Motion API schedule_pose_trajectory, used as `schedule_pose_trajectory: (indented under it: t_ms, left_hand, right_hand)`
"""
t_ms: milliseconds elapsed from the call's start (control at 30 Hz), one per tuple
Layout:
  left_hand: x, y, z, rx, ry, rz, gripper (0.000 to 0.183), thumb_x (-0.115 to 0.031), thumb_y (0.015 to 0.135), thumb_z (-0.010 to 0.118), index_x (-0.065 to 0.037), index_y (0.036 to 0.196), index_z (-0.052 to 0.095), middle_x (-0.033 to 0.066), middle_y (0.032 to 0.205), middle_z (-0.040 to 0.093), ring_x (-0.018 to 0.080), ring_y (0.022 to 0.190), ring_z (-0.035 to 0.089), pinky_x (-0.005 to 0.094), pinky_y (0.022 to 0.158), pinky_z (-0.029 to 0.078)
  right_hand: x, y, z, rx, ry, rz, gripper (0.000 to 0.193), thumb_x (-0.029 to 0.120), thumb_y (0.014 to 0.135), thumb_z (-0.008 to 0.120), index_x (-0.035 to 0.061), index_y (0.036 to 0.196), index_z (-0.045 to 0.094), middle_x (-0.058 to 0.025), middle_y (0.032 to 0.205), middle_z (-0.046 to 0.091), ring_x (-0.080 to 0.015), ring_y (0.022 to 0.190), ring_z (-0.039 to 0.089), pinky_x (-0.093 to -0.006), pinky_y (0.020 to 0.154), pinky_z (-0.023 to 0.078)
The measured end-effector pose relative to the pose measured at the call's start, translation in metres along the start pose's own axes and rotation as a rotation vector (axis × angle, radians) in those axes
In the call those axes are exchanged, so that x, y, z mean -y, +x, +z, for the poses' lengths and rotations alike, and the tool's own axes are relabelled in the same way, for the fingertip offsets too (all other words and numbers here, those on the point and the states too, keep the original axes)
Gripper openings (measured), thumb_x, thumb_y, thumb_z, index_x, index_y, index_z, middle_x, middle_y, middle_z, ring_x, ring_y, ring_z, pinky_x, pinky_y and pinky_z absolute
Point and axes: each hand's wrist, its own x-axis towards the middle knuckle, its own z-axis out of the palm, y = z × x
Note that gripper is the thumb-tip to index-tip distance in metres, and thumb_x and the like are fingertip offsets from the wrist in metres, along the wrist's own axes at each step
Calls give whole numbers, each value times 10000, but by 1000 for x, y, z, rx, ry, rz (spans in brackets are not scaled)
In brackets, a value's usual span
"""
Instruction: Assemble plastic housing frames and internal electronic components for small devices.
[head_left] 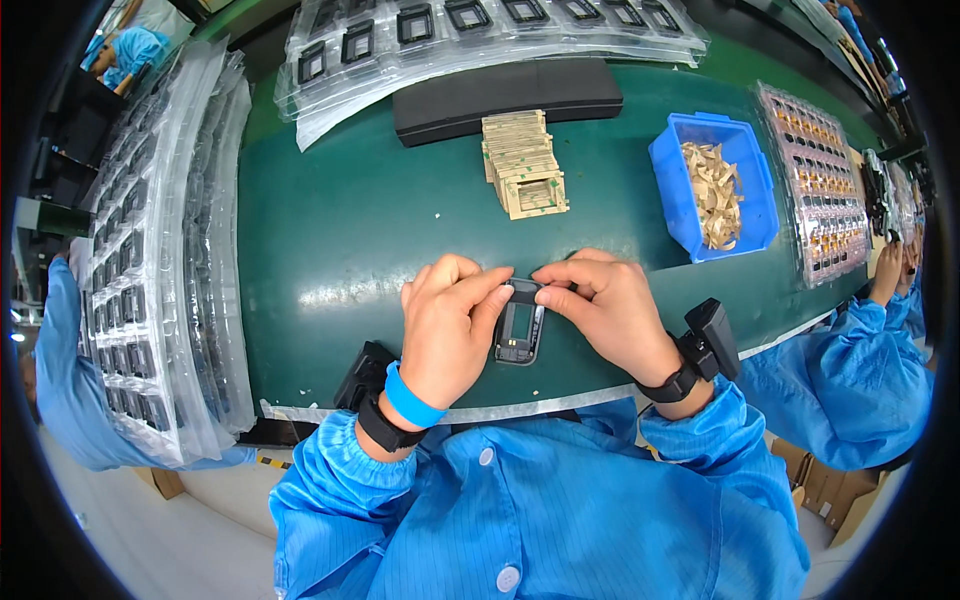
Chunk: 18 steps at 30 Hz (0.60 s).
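Note:
Between my hands, just above or on the green table, is a small black plastic frame [517,350] with a rectangular opening and rounded corners. My left hand [452,318] pinches its far left corner between thumb and forefinger. On the far right corner, the thumb and forefinger of my right hand [598,300] press in the same way. The fingertips partly cover the frame's far edge. Beyond my hands lies a fanned stack of tan rectangular adhesive gaskets [522,165], leaning toward a long black block [507,100].
A blue bin [672,200] holds peeled tan paper strips [712,195]. Clear trays of black frames [490,40] lie at the back, and more stacked trays [165,260] stand left. Trays with orange-and-black parts [815,185] sit right. Co-workers in blue sleeves [840,385] are on both sides.

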Motion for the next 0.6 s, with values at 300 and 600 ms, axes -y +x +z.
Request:
schedule_pose_trajectory:
  t_ms: [300, 600]
  left_hand:
    - [1, 2, 2, -20, 3, -4, 178, -70, 806, 742, -46, 982, 750, 74, 811, 607, 248, 786, 582, 355, 719, 455]
    - [-4, 1, 4, -21, 54, -17, 144, -124, 827, 732, -75, 961, 753, 39, 838, 638, 235, 817, 584, 361, 760, 389]
  right_hand:
    - [7, 3, 9, -45, -47, 62, 121, 133, 799, 750, 47, 875, 714, -107, 769, 646, -271, 667, 647, -368, 594, 503]
    - [9, 2, 17, -133, -150, -4, 96, 123, 806, 705, 54, 785, 643, -108, 757, 612, -317, 687, 627, -438, 608, 491]
